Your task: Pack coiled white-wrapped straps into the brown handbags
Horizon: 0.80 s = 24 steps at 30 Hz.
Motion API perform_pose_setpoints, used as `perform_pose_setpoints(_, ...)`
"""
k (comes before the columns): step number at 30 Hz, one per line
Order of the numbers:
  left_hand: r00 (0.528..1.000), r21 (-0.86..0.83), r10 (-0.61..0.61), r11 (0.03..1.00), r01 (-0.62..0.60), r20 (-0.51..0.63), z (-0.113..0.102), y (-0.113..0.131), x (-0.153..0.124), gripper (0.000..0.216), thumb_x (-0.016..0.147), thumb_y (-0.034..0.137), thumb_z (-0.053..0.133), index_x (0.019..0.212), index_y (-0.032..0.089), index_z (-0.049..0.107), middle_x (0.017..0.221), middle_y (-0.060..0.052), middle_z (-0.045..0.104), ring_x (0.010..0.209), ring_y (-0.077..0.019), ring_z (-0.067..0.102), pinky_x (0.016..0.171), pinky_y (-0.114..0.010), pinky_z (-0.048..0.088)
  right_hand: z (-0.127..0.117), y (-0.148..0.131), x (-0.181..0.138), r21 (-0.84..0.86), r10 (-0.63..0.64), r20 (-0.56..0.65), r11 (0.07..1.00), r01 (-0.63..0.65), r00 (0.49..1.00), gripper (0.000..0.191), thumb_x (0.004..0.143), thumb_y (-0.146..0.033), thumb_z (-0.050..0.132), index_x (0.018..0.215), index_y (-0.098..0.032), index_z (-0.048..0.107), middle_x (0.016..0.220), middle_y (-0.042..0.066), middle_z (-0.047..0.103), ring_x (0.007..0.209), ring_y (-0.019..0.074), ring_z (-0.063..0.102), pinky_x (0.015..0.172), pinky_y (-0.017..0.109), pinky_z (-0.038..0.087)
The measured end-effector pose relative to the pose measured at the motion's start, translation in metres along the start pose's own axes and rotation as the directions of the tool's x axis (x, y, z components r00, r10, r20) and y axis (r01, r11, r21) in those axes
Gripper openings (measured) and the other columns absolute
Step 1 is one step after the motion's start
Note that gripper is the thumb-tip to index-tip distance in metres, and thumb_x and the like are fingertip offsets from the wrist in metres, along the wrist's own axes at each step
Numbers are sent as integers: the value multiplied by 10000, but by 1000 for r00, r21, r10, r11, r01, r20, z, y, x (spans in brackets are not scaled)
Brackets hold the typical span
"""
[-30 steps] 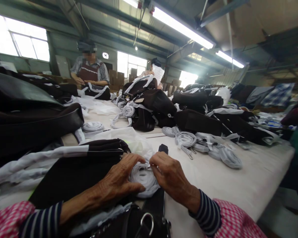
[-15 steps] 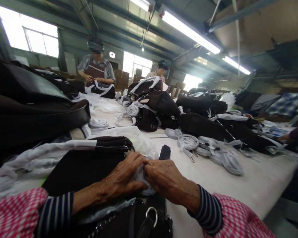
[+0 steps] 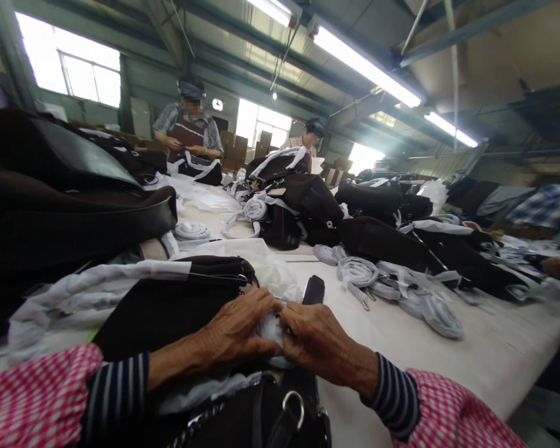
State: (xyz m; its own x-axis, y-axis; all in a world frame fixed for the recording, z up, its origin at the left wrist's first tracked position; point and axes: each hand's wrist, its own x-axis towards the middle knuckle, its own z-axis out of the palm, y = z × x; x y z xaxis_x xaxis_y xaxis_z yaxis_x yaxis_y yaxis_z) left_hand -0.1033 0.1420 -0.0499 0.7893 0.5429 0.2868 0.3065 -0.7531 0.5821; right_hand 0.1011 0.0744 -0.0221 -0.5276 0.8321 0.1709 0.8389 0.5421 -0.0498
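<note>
My left hand (image 3: 240,323) curls round a whitish wrapped strap roll (image 3: 271,330), thumb below and fingers over its top. At the roll's right side my right hand (image 3: 315,336) is closed, fingers pinched against it; the fingertips of both hands nearly meet. Most of the roll is hidden by the hands. Beneath and left of them lies a dark bag (image 3: 158,314) with its handle (image 3: 98,280) wrapped in white. In front, close to me, is another black bag (image 3: 233,417) with a metal ring (image 3: 293,407) and a chain edge.
Several wrapped strap coils (image 3: 357,271) with metal clips lie on the white table (image 3: 378,336). Dark bags (image 3: 298,199) are heaped along the middle, and a large pile (image 3: 74,205) rises at left. A co-worker (image 3: 189,127) handles a bag across the table; another person (image 3: 308,137) stands farther back.
The view has turned slightly left, so everything sits a little farther right. Both hands stay at the strap roll, with the right fingers shifted slightly against it.
</note>
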Motion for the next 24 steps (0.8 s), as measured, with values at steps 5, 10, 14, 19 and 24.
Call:
perform_pose_setpoints(5, 1000, 2, -27, 1000, 27, 3, 0, -1, 0, 490, 835, 373, 789, 1261, 222, 600, 1208, -57, 618, 1152, -283, 572, 976, -389, 461, -1, 10, -14, 140, 41, -277, 990, -2, 960, 167, 743, -51, 504, 797, -179, 596, 742, 12, 615, 635, 138, 539, 602, 273, 358)
perform_pose_setpoints(10, 994, -8, -106, 994, 106, 41, -3, 5, 2, 502, 776, 331, 841, 1223, 240, 633, 1204, -37, 625, 1151, -286, 578, 962, -377, 442, -27, 18, -27, 545, 379, -248, 815, -195, 892, 93, 780, -137, 557, 766, -191, 631, 688, -21, 581, 588, 113, 498, 539, 230, 367)
perform_pose_setpoints(14, 996, -20, -76, 997, 77, 39, -3, 5, 2, 454, 807, 344, 830, 1208, 259, 636, 1162, -10, 617, 1131, -267, 568, 946, -363, 424, -32, 21, -37, 719, 508, -172, 650, -245, 844, 84, 835, -231, 562, 775, -190, 605, 748, -15, 577, 571, 103, 466, 504, 227, 359)
perform_pose_setpoints(19, 996, 20, -81, 997, 81, 21, -1, 4, 2, 460, 810, 337, 837, 1208, 250, 624, 1155, -18, 604, 1101, -267, 559, 934, -371, 419, -18, 15, -37, 636, 478, -164, 720, -278, 863, 254, 906, -330, 689, 1134, -222, 661, 1012, 22, 660, 753, 142, 569, 615, 248, 439)
perform_pose_setpoints(24, 996, 33, -82, 996, 81, 29, -2, 8, 2, 460, 810, 293, 837, 1213, 241, 621, 1168, -25, 601, 1113, -264, 551, 969, -385, 416, -14, 5, -28, 510, 294, -266, 851, -124, 918, 121, 993, -239, 618, 972, -204, 732, 897, 19, 638, 778, 145, 601, 718, 274, 449)
